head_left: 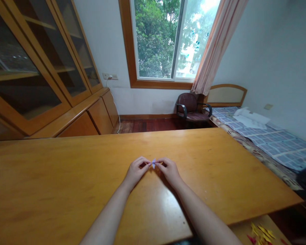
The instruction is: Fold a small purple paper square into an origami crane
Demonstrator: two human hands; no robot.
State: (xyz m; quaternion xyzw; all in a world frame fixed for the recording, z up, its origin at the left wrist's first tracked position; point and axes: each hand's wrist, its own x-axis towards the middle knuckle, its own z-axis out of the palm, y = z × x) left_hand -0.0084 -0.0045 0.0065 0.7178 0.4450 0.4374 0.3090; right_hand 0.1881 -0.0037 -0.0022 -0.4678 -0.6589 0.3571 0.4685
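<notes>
A small purple folded piece of paper point(153, 163) is held between my two hands, just above or on the wooden table point(66, 177). My left hand point(138, 169) pinches its left side between thumb and fingertips. From the other side, my right hand point(169, 169) pinches its right end the same way. The paper has pointed tips at top and bottom; its finer folds are too small to make out.
Several yellow and red folded paper pieces point(262, 234) lie on a lower surface at the bottom right. Beyond the table stand a maroon armchair point(188, 103) and a bed point(270, 136) with white sheets on it. A glass-doored cabinet point(46, 51) lines the left.
</notes>
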